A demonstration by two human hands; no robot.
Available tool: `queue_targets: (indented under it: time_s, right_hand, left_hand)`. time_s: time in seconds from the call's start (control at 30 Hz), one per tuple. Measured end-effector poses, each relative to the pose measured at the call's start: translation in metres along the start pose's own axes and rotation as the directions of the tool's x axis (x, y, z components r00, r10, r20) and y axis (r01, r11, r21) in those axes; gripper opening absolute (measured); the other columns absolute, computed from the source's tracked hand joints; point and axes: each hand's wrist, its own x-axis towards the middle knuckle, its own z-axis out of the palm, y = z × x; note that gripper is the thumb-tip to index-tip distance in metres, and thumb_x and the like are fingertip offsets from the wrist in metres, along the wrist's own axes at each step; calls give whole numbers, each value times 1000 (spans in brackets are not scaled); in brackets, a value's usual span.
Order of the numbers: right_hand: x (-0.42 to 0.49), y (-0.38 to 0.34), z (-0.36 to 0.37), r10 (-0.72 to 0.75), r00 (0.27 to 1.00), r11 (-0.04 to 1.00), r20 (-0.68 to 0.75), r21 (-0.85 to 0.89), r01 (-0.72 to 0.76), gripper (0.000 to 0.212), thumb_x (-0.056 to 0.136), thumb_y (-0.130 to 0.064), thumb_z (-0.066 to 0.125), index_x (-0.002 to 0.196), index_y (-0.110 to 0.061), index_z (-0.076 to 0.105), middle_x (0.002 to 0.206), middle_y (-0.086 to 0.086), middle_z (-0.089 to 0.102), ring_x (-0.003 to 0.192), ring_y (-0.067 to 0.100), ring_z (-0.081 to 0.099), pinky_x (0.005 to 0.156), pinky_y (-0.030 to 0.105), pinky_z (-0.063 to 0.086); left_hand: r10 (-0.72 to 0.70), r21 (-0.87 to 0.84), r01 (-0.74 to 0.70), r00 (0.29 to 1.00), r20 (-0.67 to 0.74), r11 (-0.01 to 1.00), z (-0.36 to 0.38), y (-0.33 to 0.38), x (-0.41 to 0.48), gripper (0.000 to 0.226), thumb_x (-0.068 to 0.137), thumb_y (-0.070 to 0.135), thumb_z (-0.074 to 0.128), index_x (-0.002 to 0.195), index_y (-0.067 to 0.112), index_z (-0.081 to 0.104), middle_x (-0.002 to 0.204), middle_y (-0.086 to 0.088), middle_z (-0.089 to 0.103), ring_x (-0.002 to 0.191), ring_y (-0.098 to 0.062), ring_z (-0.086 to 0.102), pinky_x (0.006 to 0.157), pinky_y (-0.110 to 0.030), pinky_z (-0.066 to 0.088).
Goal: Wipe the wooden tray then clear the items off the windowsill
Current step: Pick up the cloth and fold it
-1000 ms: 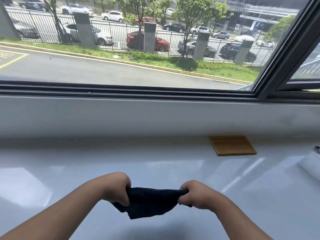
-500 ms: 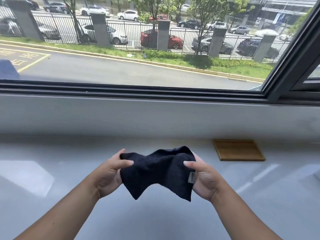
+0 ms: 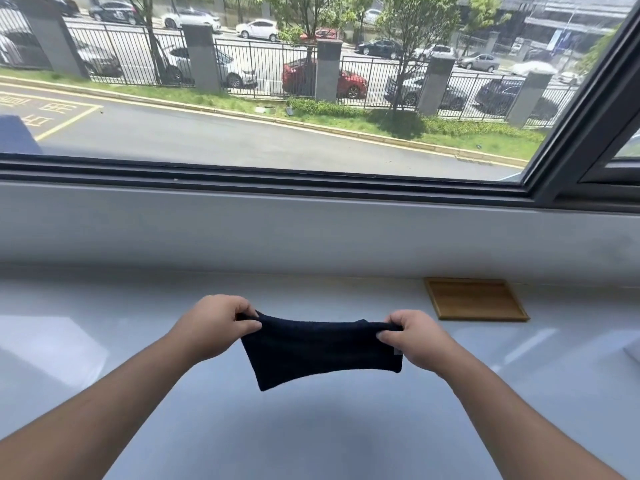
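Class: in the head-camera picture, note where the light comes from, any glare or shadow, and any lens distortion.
Head view: daylight enters through the window; bright glare patches lie on the glossy sill; a soft shadow falls below the cloth; the wide lens bows the window frame; the tray is sharp.

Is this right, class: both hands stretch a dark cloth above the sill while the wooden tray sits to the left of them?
Not quite. The head view shows the wooden tray to the right of the hands. The rest holds: left hand and right hand stretch the dark cloth above the sill.
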Motion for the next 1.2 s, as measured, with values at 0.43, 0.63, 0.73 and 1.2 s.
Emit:
queue_targets:
  time_s: [0.43,0.63,0.73,1.2]
  right_hand:
    - [-5,-28,46,128,991,881,44,453,-134,17,96,-25,64,100,-10,72,100,17,80,78,28,74,85,51,62]
    - [-20,-67,77,-90,978,864,190,503,-18,19,95,-15,62,111,-4,66,99,22,74,80,32,68,74,48,57]
    - [-24,-72,80,-154,929,832,336,551,-61,49,85,-23,83,121,-6,54,107,30,75,86,42,77,65,40,57]
    - [-1,-36,86,-234,917,574,322,807,-136,29,100,-9,55,125,-2,68,119,25,72,104,35,69,93,49,51]
  left_hand:
    - [-257,-356,271,962,88,894,11,30,-10,23,77,37,66,76,16,57,64,0,66,52,-20,61,54,-31,47]
    - [-162,-658,398,906,390,639,27,74,-26,25,99,31,67,101,6,63,80,-11,81,73,-26,80,65,-33,64]
    - [-29,-704,345,908,419,620,31,78,-27,28,106,28,57,114,7,72,96,-6,83,92,-20,80,83,-31,60]
    - [61,-722,408,848,526,558,62,4,-23,39,75,40,87,112,28,77,121,6,78,120,-8,68,104,-38,42]
